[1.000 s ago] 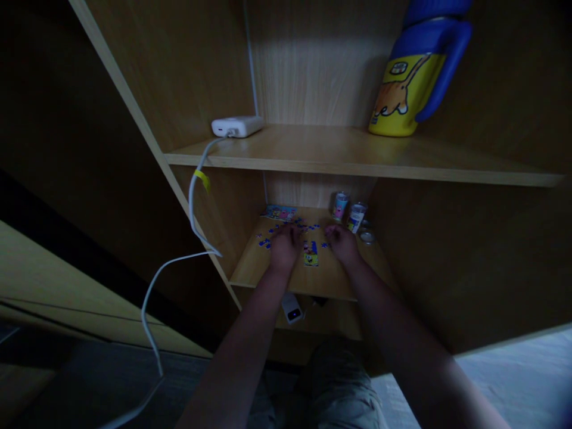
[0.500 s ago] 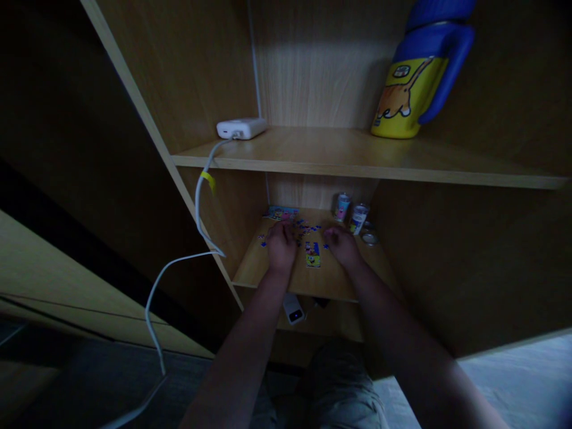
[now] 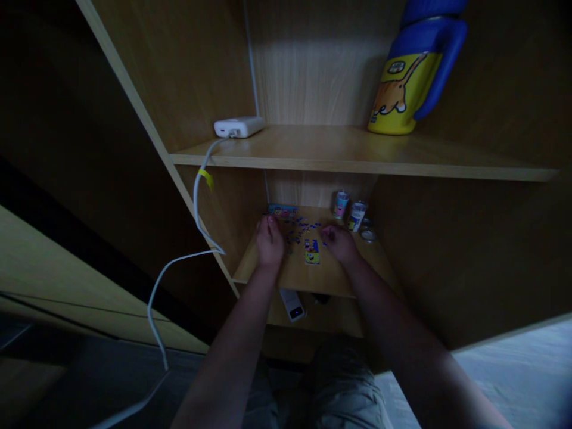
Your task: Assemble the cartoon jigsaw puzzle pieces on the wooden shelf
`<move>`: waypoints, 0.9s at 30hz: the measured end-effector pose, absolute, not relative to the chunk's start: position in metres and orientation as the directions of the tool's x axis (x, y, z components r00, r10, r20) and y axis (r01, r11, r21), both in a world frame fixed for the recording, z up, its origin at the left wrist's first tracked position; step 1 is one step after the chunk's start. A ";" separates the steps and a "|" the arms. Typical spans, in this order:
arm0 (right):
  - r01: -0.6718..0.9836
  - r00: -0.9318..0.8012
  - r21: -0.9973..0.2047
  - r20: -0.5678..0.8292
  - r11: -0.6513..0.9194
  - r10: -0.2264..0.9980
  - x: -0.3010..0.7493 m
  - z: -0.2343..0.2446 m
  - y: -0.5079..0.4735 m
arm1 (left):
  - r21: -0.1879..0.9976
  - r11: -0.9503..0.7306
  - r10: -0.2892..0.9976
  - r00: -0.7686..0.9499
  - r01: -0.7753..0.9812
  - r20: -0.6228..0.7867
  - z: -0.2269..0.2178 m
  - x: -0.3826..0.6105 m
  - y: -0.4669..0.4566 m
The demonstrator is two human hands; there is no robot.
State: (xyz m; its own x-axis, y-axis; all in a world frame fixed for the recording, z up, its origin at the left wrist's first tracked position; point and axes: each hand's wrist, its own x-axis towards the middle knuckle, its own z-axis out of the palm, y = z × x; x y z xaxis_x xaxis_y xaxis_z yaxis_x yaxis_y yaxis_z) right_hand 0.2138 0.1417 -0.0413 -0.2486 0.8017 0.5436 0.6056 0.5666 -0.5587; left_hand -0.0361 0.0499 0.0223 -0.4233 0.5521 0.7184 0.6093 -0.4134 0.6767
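Note:
Small jigsaw puzzle pieces (image 3: 304, 226) lie scattered over the middle shelf, between and beyond my hands. A joined section of puzzle (image 3: 311, 252) with a yellow cartoon figure rests closer to the shelf's front edge. My left hand (image 3: 270, 243) is at the left of the pieces, its fingers curled together; what is in them, if anything, is hidden. On the other side, my right hand (image 3: 339, 243) has its fingertips pinched just right of the joined section, beside a blue piece. I cannot make out whether it holds one. A colourful picture sheet (image 3: 283, 210) lies behind my left hand.
Two printed cans (image 3: 340, 205) and a round metal lid (image 3: 368, 235) stand at the back right. Above, the upper shelf (image 3: 313, 146) carries a white power bank (image 3: 239, 127) with a hanging cable (image 3: 196, 202) and a blue-yellow bottle (image 3: 400, 89). Below sits a white device (image 3: 292, 307).
My left hand has shifted left, away from the pieces, and turned a little. My right hand has moved slightly left. The view has tilted a little.

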 end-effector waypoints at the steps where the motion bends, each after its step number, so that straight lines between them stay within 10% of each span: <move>1: 0.603 -0.250 -0.560 0.543 0.568 0.801 0.214 -0.041 0.141 | 0.656 -0.412 0.556 -0.396 0.633 0.731 0.026 -0.043 0.045; 10: 0.583 -0.207 -0.610 0.527 0.536 0.824 0.211 -0.040 0.136 | 0.472 -0.313 0.801 -0.039 0.824 0.598 0.009 -0.105 -0.008; 18: 0.579 -0.154 -0.658 0.491 0.481 0.857 0.215 -0.040 0.132 | 0.519 -0.042 0.938 -0.145 0.853 0.314 -0.005 -0.105 -0.005; 27: 0.524 -0.130 -0.720 0.460 0.455 0.878 0.217 -0.042 0.133 | 0.573 -0.136 0.957 -0.042 0.808 0.287 -0.001 -0.108 -0.010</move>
State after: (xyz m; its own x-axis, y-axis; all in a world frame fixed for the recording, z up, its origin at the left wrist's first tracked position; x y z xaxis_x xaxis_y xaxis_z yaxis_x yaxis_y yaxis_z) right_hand 0.2167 0.1330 -0.0418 -0.1298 0.8784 0.4600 0.5241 0.4546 -0.7202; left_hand -0.1078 -0.0105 -0.0011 -0.0416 0.9572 0.2865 0.8083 -0.1363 0.5727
